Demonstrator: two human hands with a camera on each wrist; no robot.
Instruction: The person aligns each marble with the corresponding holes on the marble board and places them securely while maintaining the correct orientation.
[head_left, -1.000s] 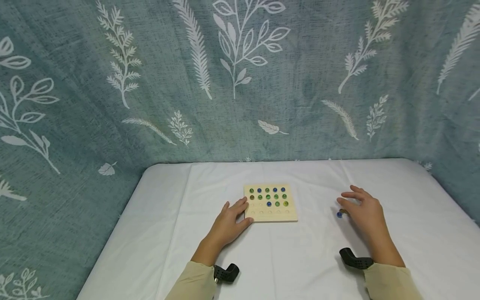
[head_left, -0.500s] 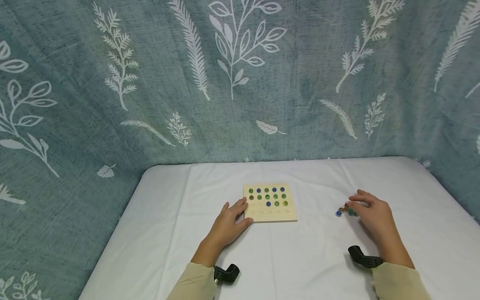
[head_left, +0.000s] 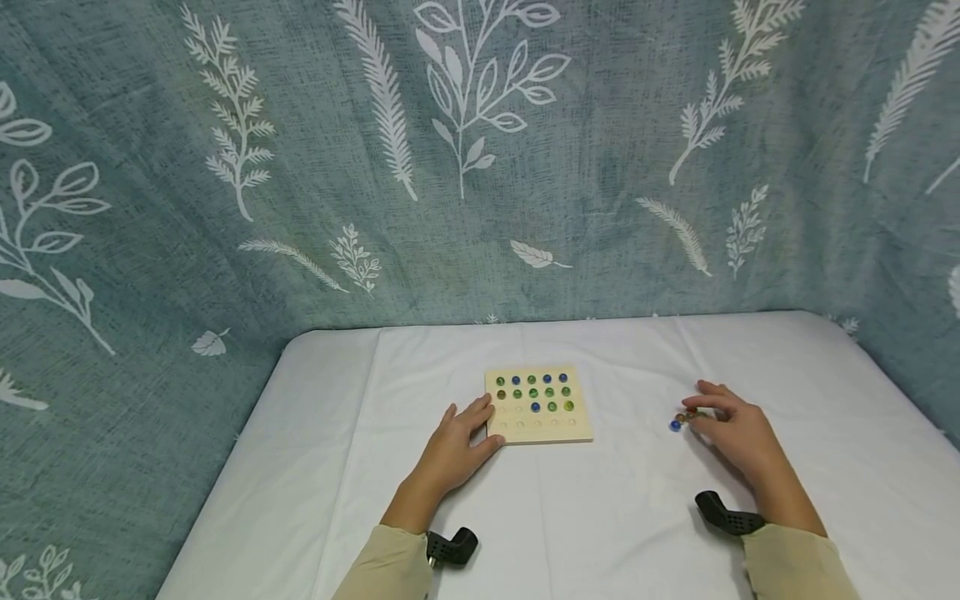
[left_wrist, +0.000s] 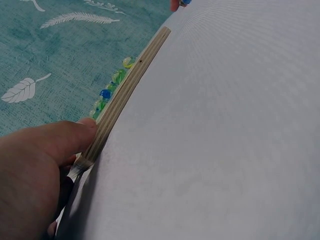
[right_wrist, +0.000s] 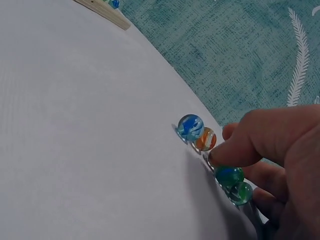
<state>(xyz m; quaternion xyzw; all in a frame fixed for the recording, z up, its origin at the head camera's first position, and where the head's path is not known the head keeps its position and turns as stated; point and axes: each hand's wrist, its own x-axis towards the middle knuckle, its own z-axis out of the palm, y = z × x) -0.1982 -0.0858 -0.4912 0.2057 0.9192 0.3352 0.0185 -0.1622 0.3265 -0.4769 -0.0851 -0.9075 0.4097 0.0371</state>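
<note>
A pale wooden board (head_left: 538, 435) with rows of round hollows lies on the cloth. Blue, green, yellow and brownish glass marbles fill its back two rows and part of the third. My left hand (head_left: 454, 443) rests against its left side, fingers extended on the edge and thumb at the front corner. To the right, my right hand (head_left: 741, 433) bends its thumb and index finger around loose marbles. In the right wrist view a blue marble (right_wrist: 191, 127), an orange marble (right_wrist: 205, 139) and green marbles (right_wrist: 241, 193) sit by the thumb; I cannot tell whether another is pinched behind its tip.
A white cloth (head_left: 600, 517) covers the table. Behind it hangs a blue-green curtain (head_left: 615, 250) with white leaf prints. Black wrist devices (head_left: 453, 547) are worn at both sleeves.
My right hand first drew back to the right, uncovering the loose marbles, then came slightly left over them again. The left hand and the board stay in place.
</note>
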